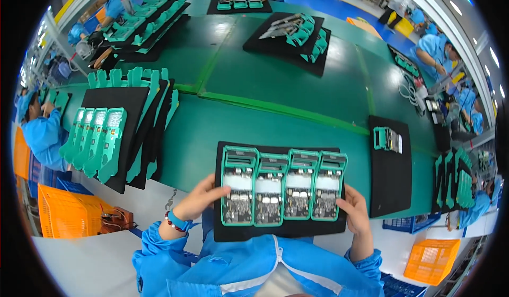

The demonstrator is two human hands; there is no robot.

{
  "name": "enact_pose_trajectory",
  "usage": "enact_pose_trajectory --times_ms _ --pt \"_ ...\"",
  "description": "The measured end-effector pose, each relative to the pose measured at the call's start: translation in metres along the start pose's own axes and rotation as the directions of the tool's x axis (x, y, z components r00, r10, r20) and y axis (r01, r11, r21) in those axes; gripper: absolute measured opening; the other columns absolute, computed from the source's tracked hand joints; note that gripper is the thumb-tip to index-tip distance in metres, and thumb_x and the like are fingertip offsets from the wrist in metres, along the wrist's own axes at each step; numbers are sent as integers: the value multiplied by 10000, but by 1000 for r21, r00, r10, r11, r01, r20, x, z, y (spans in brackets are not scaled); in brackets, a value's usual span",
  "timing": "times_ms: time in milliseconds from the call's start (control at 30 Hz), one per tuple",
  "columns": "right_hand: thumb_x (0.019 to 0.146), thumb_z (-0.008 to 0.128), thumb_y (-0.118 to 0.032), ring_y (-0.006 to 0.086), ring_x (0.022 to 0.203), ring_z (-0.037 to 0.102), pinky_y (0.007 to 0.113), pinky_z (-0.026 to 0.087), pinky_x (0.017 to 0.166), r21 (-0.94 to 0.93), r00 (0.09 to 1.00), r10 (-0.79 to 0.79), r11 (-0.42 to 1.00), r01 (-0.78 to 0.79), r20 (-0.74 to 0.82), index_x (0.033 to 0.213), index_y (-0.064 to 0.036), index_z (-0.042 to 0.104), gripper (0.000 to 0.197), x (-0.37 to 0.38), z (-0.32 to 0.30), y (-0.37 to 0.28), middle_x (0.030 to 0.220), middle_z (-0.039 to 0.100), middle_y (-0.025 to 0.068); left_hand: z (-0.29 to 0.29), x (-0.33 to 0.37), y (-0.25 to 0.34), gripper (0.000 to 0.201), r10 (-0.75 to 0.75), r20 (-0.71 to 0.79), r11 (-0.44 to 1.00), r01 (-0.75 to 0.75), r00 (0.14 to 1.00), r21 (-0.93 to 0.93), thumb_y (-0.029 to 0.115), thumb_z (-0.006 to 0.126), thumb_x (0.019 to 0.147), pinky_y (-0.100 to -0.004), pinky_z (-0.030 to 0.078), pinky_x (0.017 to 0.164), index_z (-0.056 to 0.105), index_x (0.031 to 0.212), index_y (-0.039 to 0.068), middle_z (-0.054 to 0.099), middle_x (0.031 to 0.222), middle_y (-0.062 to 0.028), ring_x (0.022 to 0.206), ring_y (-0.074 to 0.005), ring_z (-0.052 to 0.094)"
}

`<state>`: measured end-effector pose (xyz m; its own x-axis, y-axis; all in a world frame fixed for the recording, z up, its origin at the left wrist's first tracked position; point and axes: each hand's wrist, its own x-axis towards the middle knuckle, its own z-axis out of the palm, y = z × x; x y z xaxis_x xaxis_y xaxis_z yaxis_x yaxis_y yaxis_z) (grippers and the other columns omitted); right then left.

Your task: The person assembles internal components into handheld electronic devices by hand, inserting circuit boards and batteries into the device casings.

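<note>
At the left of the tabletop (265, 127), a stack (132, 122) of black boards and green parts stands by the near edge, well apart from my hands. Next comes my left grip (200, 197), closed on the left edge of a black tray (238, 233), its thumb reaching over the side of the leftmost casing. The tray is between my hands, right in front of me, overlapping the tabletop's near edge; whether it rests there or hangs in my hold, I cannot tell. Its long axis runs left to right, from hand to hand, so neither is nearer: both touch it. Four casings (269, 186) lie side by side on it, each pointing lengthwise away from me. They are green frames, with dark circuit boards (269, 207) inside and a pale band across each. My right grip (356, 212) is closed on the tray's right edge, thumb at the rightmost casing's side. Farther right, another tray (391, 185) lies on the tabletop, a single casing (387, 139) near its far edge.
</note>
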<state>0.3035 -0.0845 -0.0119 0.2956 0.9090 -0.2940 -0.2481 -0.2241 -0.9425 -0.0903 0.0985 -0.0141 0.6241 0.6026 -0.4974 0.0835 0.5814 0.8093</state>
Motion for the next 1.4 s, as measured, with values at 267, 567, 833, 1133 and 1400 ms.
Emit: enact_pose_trajectory --times_ms 267,567,833,1133,1400 --pt "869 696 -84 215 1150 651 329 471 1030 -40 993 -72 996 76 90 1414 48 497 594 44 10 -47 1304 644 147 -7 -4 16 883 140 82 986 -131 987 -98 23 738 840 -368 393 1137 259 1582 35 472 1517 -111 1377 -221 471" --pt "1034 510 -446 300 1338 524 463 341 1174 675 876 -319 738 -11 362 1428 -29 523 574 238 104 -157 1448 571 129 -11 86 103 577 496 -257 717 -558 829 -418 74 640 950 -366 379 1121 424 1484 41 543 1448 -81 1330 -212 508" --pt "962 657 -277 243 1283 540 406 374 1142 618 891 -324 784 66 317 1323 -73 556 426 382 224 -167 1346 612 78 -45 154 147 489 606 -496 501 -782 622 -370 131 613 1002 -380 417 1087 462 1467 127 564 1422 -37 1297 -192 528" --pt "923 691 -525 314 1555 124 373 149 1238 -89 926 -118 983 159 360 1551 146 40 1126 403 282 -81 1663 124 272 -84 208 163 354 287 -762 530 -759 580 -379 212 677 970 -460 478 968 493 1269 164 623 1290 -50 1200 -225 592" --pt "938 691 -86 107 889 643 263 529 794 -32 706 -346 886 462 618 1189 -23 589 279 258 342 -80 1006 654 53 -9 129 95 571 533 -523 502 -746 666 -438 260 602 1022 -357 436 1084 368 1513 87 541 1417 -60 1333 -190 509"
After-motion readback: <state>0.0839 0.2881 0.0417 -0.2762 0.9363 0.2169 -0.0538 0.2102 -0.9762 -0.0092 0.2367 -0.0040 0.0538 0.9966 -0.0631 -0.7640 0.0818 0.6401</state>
